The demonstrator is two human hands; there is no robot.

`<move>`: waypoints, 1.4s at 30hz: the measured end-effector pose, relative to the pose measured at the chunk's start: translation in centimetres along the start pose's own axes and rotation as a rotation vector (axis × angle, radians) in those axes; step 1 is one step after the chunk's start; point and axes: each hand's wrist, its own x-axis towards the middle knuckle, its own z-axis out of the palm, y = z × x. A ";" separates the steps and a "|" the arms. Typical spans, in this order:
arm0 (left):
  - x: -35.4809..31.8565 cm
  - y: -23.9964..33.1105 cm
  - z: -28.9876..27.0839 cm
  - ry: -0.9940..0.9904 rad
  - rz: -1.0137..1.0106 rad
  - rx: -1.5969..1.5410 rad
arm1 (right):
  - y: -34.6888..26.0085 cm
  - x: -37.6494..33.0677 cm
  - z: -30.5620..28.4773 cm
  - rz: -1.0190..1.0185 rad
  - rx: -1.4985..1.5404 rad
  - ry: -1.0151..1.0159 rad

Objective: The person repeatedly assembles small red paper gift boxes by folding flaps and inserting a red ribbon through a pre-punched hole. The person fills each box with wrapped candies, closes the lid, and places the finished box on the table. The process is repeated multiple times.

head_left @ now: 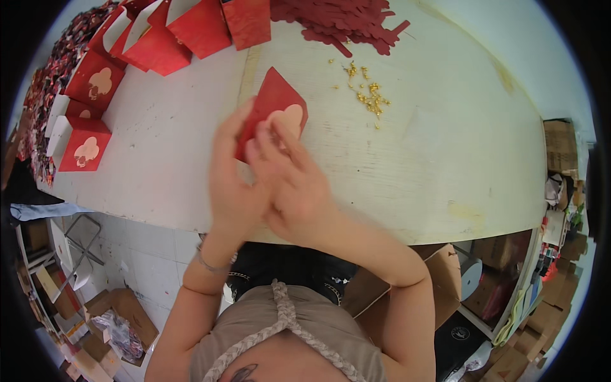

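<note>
Above the near middle of the table, a red paper box with a pale pink cut-out shape on its face is held in my hands, tilted. My left hand wraps around its left side, fingers closed on it. Against its front, my right hand has its fingers bunched together at the pink shape, overlapping the left hand. Whatever small piece may lie between those fingers is hidden. Small gold fasteners lie scattered beyond my right hand. Farther back is a heap of dark red cut strips.
Several matching red boxes stand in a curved row along the table's left and far side. A heap of dark mixed-colour pieces lies behind them. Below the table's near edge, an open cardboard carton stands at my right. A folding stool is at left.
</note>
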 end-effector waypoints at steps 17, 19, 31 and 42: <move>2.5 -4.6 -1.7 -0.108 0.068 -0.268 | 30.5 9.4 -12.6 0.235 -1.067 -0.721; 2.5 -4.2 -1.6 -0.114 0.065 -0.242 | 29.9 9.0 -14.1 0.661 -0.856 -0.751; 2.0 -2.8 -1.8 -0.115 -0.002 -0.244 | 14.7 4.7 -13.6 0.062 -0.318 0.130; 2.3 -2.8 -1.3 -0.304 0.027 -0.338 | 6.0 7.1 -5.9 -0.876 -0.310 -0.079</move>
